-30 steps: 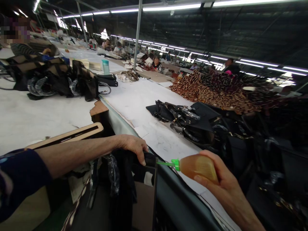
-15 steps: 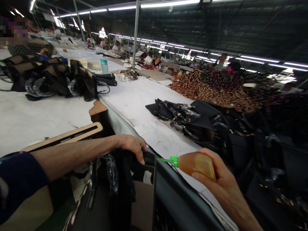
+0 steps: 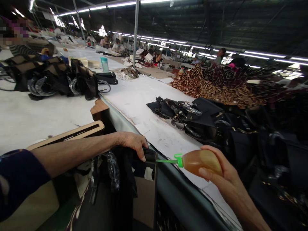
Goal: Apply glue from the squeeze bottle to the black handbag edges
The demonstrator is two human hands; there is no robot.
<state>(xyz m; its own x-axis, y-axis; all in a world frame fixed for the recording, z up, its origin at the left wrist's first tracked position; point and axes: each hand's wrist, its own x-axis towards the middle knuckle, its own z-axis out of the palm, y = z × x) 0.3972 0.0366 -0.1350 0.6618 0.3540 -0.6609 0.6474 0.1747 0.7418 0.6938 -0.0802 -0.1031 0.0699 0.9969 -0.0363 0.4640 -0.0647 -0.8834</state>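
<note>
My right hand (image 3: 223,170) is wrapped round a squeeze bottle (image 3: 202,162) of amber liquid, held on its side. The bottle's green nozzle points left, its tip at or very close to the upper corner of a black bag (image 3: 144,189). Over the bag's top edge lies my left hand (image 3: 136,144), thumb on the near side and fingers going out of sight behind, gripping it. The bag shows a brown-grey panel and a small white patch. Plastic-wrapped handles (image 3: 112,171) hang beside it, left of the panel.
Black bags (image 3: 190,117) are heaped on the white-covered table (image 3: 154,128) to the right; more bags (image 3: 57,75) stand at left. Behind are brown stacked pieces (image 3: 211,85), a teal bottle (image 3: 104,64) and a metal post (image 3: 136,32). A tan slotted frame (image 3: 96,125) lies near my left forearm. Other people sit farther off.
My right hand and the squeeze bottle have shifted slightly right, so the nozzle has drawn back a little along the bag's corner. My left hand keeps its hold on the bag.
</note>
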